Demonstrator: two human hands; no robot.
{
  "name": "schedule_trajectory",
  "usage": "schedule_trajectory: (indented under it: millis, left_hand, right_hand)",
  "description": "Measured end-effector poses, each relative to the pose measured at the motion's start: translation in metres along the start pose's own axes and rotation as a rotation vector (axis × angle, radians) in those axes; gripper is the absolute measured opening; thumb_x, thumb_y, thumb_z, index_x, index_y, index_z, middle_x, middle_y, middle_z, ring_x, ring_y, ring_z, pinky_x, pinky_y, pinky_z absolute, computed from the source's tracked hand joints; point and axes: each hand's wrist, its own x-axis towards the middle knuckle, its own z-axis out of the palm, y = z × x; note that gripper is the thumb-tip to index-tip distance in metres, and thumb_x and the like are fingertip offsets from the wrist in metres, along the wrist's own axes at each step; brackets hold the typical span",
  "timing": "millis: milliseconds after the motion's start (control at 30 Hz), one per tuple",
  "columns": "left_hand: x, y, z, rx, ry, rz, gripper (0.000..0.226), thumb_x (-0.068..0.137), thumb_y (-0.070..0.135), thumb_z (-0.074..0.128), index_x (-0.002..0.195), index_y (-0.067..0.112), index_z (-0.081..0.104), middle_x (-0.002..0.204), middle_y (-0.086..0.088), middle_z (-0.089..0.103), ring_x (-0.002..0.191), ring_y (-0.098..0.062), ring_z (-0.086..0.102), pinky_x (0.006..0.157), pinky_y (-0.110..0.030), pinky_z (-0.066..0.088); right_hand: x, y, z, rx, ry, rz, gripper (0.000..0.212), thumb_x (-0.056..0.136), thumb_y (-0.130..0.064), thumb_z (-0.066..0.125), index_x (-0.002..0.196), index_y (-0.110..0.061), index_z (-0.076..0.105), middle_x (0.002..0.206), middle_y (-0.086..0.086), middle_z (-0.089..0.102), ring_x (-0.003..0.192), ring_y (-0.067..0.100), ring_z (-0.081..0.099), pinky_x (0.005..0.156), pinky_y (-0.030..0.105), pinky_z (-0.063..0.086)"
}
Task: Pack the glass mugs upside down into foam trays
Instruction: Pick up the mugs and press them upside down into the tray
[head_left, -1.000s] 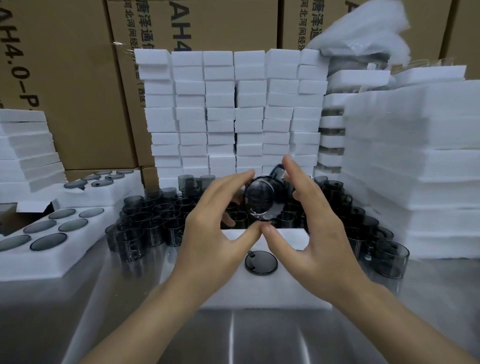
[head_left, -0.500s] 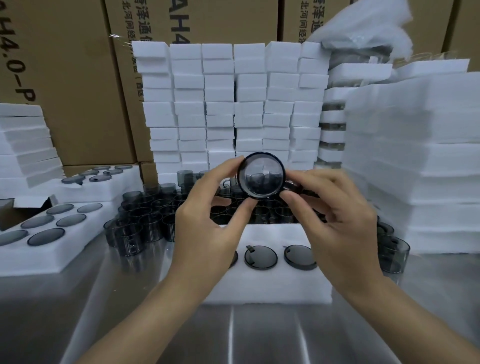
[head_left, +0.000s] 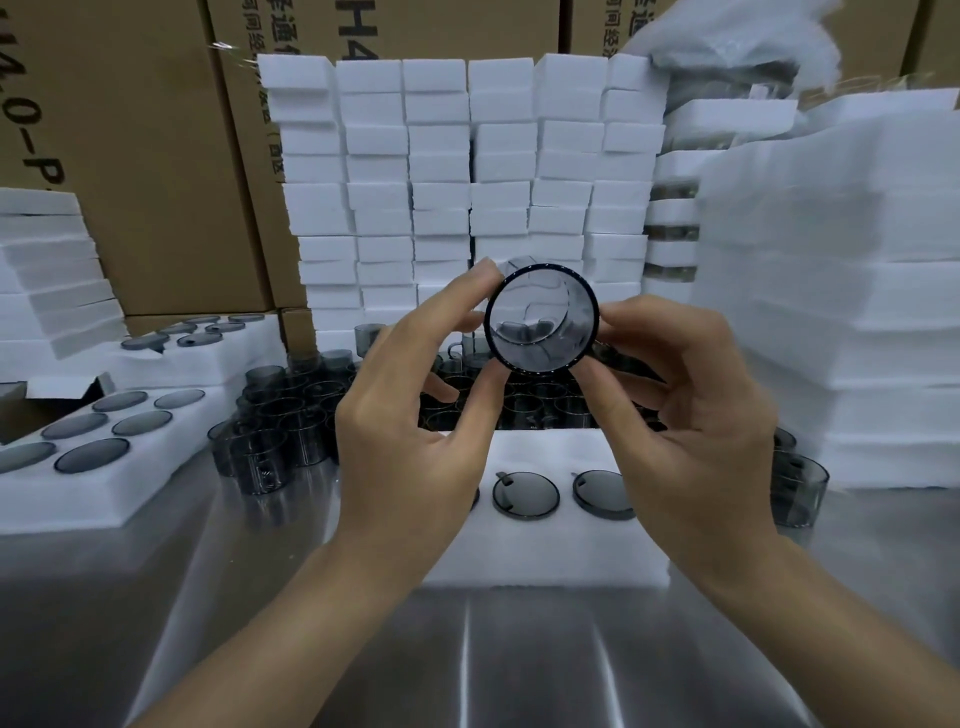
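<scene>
1. A steel table (head_left: 467, 665) stood before foam stacks and cartons, bearing a foam tray (head_left: 545, 561).
2. Above the tray, the left hand (head_left: 410, 452) pinched a glass mug (head_left: 540, 319) by thumb and forefinger; the right hand (head_left: 696, 431) curled round its side.
3. Seemingly inspection; next, lower it inverted into a free pocket.
4. It sat higher than a second before.

Smoky grey glass mug (head_left: 541, 318) with a dark rim, white foam tray (head_left: 545, 551), grey mug bases (head_left: 525, 494) set in it, brown cardboard boxes (head_left: 150, 156) printed in black, silvery table (head_left: 467, 665).
</scene>
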Motion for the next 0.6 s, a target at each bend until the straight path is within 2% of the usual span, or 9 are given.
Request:
schedule_trajectory:
  millis: [133,233,367,600]
  left_hand:
    - [-0.0003,-0.0007,0.0002,-0.005,-0.004,-0.014,0.056,0.096,-0.004,0.077,0.146,0.013,0.061,0.142,0.008,0.067,0.125,-0.013,0.065,0.077,-0.035,0.060]
    - [0.0009,-0.0018,0.0003,-0.010,-0.028,-0.002,0.060,0.096,0.000,0.077,0.151,0.015,0.057,0.148,0.004,0.064,0.133,-0.015,0.063,0.076,-0.029,0.060]
    - [-0.0008,-0.0035,0.0024,-0.070,-0.075,-0.020,0.074,0.097,0.010,0.080,0.160,0.027,0.045,0.155,0.011,0.058,0.138,-0.022,0.060,0.080,-0.024,0.061]
    - [-0.0010,-0.0062,0.0042,-0.136,-0.066,-0.082,0.074,0.097,0.009,0.079,0.160,0.030,0.046,0.153,0.015,0.058,0.141,-0.016,0.057,0.084,-0.015,0.056]
  right_hand:
    - [0.0001,-0.0004,0.0006,-0.007,-0.002,-0.014,0.036,0.101,-0.011,0.075,0.130,-0.025,0.060,0.119,0.004,0.070,0.114,0.027,0.073,0.093,0.037,0.064]
    - [-0.0013,-0.0003,0.0010,-0.023,-0.004,-0.011,0.033,0.100,-0.011,0.076,0.128,-0.021,0.061,0.119,0.001,0.069,0.112,0.028,0.073,0.092,0.037,0.064]
    - [-0.0024,-0.0010,0.0032,-0.037,-0.009,-0.039,0.032,0.101,-0.009,0.074,0.128,-0.020,0.062,0.119,-0.008,0.068,0.110,0.024,0.073,0.092,0.034,0.063]
    - [-0.0003,-0.0003,0.0005,-0.193,-0.063,-0.192,0.030,0.099,0.002,0.070,0.122,-0.015,0.060,0.113,-0.009,0.059,0.104,0.020,0.069,0.088,0.030,0.062]
